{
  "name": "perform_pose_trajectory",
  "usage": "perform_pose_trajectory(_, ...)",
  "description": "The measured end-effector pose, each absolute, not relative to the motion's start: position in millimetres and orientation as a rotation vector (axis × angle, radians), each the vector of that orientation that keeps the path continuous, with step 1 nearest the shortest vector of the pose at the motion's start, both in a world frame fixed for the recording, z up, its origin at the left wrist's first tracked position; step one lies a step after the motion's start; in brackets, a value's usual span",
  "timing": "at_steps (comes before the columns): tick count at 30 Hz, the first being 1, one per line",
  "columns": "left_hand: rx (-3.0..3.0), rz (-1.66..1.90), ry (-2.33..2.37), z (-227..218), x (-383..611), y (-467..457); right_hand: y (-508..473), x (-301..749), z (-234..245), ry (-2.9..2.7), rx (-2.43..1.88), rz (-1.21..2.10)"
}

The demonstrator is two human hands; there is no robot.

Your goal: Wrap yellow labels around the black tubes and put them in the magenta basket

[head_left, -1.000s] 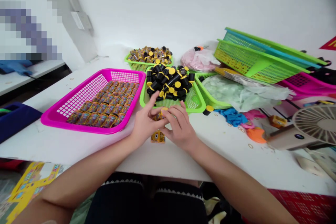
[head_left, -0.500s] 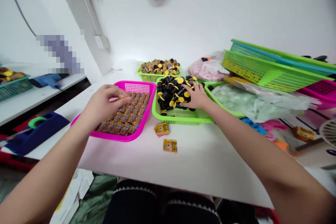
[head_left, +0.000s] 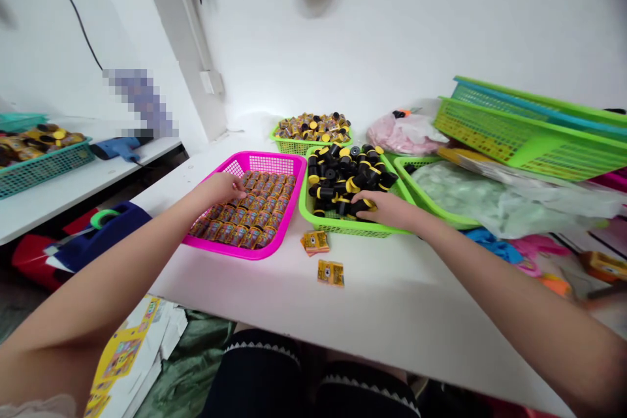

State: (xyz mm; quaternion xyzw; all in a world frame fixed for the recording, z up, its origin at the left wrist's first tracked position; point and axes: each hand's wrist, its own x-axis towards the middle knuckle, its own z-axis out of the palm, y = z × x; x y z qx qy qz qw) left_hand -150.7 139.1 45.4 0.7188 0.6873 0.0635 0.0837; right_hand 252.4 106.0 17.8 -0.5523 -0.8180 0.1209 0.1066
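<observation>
My left hand [head_left: 223, 188] reaches into a pink basket [head_left: 257, 252]. Its fingers are closed together low over the far left of the packed rows of small labelled jars [head_left: 240, 214]; what they pinch, if anything, is hidden. In a green basket [head_left: 353, 228], black containers with yellow lids [head_left: 333, 173] lie in a loose heap. My right hand [head_left: 385, 209] is at the heap's near right side, thumb and fingers curled round a black container [head_left: 361, 206].
Orange labels [head_left: 316, 243] lie stacked on the white table [head_left: 274, 300], with more labels [head_left: 330, 272] nearer me. Behind is another green basket [head_left: 313, 145] of labelled jars. Stacked baskets [head_left: 519, 134] and plastic bags [head_left: 455, 189] crowd the right; a tape dispenser [head_left: 117, 228] is at left.
My left hand has lowered onto the jars in the pink basket. My right hand has drawn toward me from the heap, its spread fingers now curled round a container. The view has shifted left.
</observation>
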Motion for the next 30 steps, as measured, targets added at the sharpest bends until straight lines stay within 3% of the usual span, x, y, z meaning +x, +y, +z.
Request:
perform_pose_trajectory(5, 2.173, 0.126, 2.1, 52, -142, 131, 86, 254, 25, -1.797, -1.419, 0.479)
perform_pose_trajectory(8, 2.525, 0.437, 2.045, 56, -112, 90, 74, 254, 20, -1.475, -1.122, 0.777)
perform_pose_trajectory(10, 2.885, 0.619, 1.618, 47, -79, 49, 66, 255, 12, -1.33, -0.962, 0.865)
perform_pose_trajectory(13, 3.119, 0.332, 0.89, 12, -27, -9, 57, 258, -1, -1.288, -0.887, 0.82)
perform_pose_trajectory(17, 3.116, 0.143, 1.135, -51, 14, -42, 49, 263, -8, -1.312, -0.926, 0.724)
perform_pose_trajectory(20, 3.194, 0.168, 1.052, -77, 10, -62, 47, 264, -8, -1.318, -0.948, 0.684)
perform_pose_trajectory(26, 3.413, 0.32, 0.906, -71, -21, -124, 46, 263, -7, -1.38, -0.935, 0.705)
perform_pose_trajectory(30, 3.442, 0.322, 0.819, -57, -18, -99, 44, 262, -7, -1.396, -0.934, 0.741)
